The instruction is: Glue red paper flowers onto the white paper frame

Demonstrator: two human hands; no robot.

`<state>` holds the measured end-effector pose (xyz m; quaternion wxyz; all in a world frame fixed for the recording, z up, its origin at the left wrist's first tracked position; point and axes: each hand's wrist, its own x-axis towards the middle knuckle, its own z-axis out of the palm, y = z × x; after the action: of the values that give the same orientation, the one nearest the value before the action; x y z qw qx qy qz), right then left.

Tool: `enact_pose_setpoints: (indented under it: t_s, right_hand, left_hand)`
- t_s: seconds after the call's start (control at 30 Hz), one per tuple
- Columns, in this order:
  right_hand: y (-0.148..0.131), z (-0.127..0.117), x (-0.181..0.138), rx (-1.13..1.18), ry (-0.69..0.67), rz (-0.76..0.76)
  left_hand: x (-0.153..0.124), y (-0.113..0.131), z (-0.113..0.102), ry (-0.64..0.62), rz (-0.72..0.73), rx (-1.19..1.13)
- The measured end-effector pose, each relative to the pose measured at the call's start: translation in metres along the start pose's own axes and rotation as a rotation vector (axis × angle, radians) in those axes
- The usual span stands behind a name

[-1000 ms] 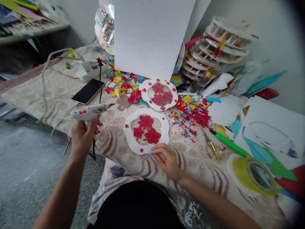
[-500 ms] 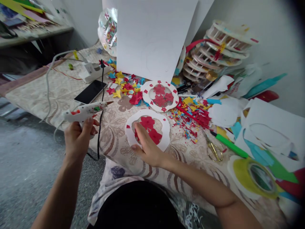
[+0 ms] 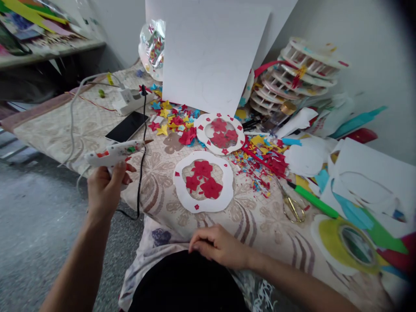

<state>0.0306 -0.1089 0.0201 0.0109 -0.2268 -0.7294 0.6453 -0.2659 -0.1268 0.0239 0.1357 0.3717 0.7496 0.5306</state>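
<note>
My left hand (image 3: 105, 186) is closed around the handle of a white hot glue gun (image 3: 112, 154), its nozzle pointing right above the table. In front of me lies a scalloped white paper ring (image 3: 182, 197) with small red pieces on its rim and red paper flowers (image 3: 211, 187) on the clear centre. A similar decorated ring (image 3: 203, 141) lies just behind it. My right hand (image 3: 221, 249) is at the near table edge, by the black clothing on my lap. Its fingers are curled in, with nothing seen in them; the palm is hidden.
A phone (image 3: 125, 126) and a power strip (image 3: 133, 103) lie at left, with a black cord (image 3: 140, 177) hanging past the table edge. Paper scraps (image 3: 260, 167), gold scissors (image 3: 294, 210), a green cutter (image 3: 315, 200) and yellow tape (image 3: 328, 238) occupy the right. A white board (image 3: 211, 56) stands behind.
My right hand has come off the near paper ring and moved down toward my lap, its fingers curling in. The ring's flowers are now uncovered. My left hand keeps the glue gun.
</note>
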Motion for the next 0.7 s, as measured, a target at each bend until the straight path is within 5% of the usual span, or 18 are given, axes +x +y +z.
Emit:
enact_pose_setpoints:
  t_s: [0.33, 0.7]
  right_hand:
    - [0.003, -0.004, -0.037, -0.08, 0.121, 0.045]
    - [-0.002, -0.037, -0.067, -0.298, 0.459, 0.068]
  left_hand:
    - [0.001, -0.006, 0.033, -0.176, -0.109, -0.296]
    - [0.023, -0.015, 0.045, -0.091, -0.047, -0.264]
